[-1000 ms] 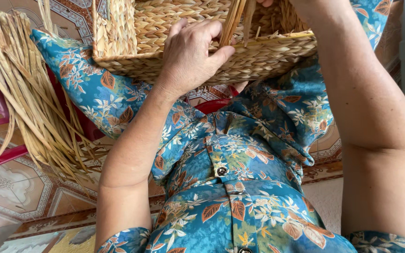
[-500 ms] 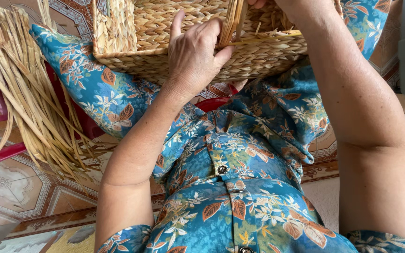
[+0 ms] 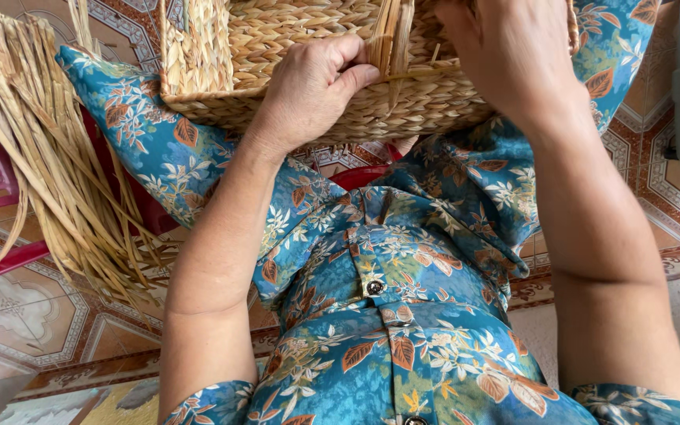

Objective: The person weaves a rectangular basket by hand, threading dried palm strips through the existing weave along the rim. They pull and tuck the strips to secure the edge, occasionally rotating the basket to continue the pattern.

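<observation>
Basket (image 3: 308, 71) on lap, tilted toward the camera, woven walls largely built; loose upright strands (image 3: 391, 35) at rim not yet worked in, so weaving looks well along, unfinished. Left hand (image 3: 308, 90) grips near wall, thumb clamped on strands. Right hand (image 3: 513, 55) curled over rim; fingers hidden, grasp unclear. Straw bundle (image 3: 33, 157) lies left, just beside knee. Versus earlier frame: left hand slid lower on wall, right hand dropped further into view, basket closer.
</observation>
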Tool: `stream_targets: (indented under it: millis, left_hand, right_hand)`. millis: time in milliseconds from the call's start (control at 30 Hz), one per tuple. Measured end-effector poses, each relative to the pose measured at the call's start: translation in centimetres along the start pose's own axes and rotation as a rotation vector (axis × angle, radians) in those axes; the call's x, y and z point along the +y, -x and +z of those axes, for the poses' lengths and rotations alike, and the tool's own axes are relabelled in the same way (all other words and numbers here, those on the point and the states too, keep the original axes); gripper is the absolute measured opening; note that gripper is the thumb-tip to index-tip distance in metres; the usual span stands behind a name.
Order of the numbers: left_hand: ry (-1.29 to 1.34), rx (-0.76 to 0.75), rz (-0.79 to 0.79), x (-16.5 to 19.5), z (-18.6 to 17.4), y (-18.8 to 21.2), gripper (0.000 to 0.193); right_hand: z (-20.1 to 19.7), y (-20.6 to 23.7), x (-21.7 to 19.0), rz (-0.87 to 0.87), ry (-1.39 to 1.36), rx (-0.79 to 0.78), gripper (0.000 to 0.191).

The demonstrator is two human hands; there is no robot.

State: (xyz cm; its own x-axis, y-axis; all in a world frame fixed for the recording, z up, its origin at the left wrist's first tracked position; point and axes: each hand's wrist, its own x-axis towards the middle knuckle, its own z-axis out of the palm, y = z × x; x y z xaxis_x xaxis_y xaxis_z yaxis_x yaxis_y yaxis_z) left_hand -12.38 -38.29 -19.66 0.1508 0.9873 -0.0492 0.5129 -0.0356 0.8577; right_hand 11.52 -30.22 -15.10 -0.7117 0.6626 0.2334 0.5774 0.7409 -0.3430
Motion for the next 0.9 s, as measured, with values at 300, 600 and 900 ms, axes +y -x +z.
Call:
stream_targets:
  millis: [300,600,900]
  left_hand:
    - [-0.063,0.001,-0.073,0.0,0.4,-0.7,0.021]
    - [-0.102,-0.005,-0.14,-0.2,1.2,-0.8,0.023]
    - [-0.216,0.041,-0.06,-0.1,1.3,-1.2,0.026]
  right_hand:
    - [1.8,3.9,-3.7,-0.186,-0.056,0.14,0.018]
    - [-4.0,8.3,-5.1,-0.314,-0.872,0.288,0.007]
    - [2.5,4.9,-4.1,-0.09,-0.427,0.151,0.021]
